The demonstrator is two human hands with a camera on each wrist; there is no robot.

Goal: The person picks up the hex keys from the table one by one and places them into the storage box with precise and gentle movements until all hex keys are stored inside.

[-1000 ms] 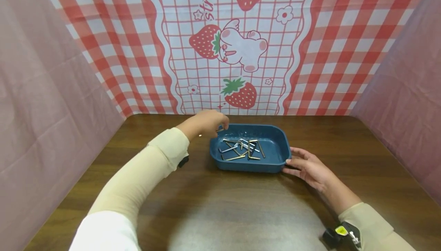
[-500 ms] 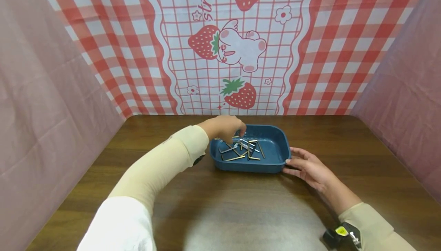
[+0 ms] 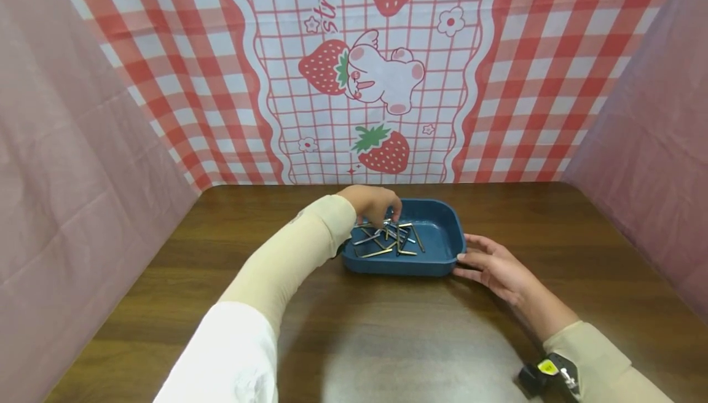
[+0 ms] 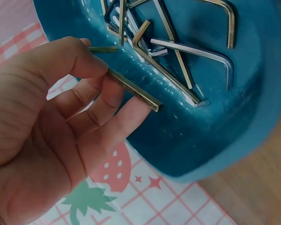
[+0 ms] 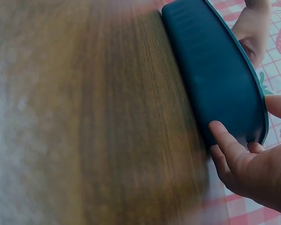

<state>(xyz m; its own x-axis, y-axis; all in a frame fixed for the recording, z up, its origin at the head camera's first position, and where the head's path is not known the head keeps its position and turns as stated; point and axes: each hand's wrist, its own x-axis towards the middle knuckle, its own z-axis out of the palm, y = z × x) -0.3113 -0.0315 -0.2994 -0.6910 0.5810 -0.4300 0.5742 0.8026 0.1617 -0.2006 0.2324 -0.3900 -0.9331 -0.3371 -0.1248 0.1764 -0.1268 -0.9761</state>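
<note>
My left hand is over the left part of a blue tray, palm partly turned to its camera. In the left wrist view its thumb and fingers pinch a brass hex key; the rest of the key is hidden by the hand. Below it in the tray lie several L-shaped hex keys, among them a brass one and a silver one. My right hand holds the tray's right end, fingertips against the outer wall and one digit at the rim.
The tray stands on a dark wooden table. A red-and-white checked cloth with strawberries hangs behind it. Pink curtains flank both sides. A black device with a yellow label is strapped at the right wrist.
My left hand has come from the tray's left edge rightward over the hex keys, still with a brass key in its fingers. The right hand has stayed on the tray's end.
</note>
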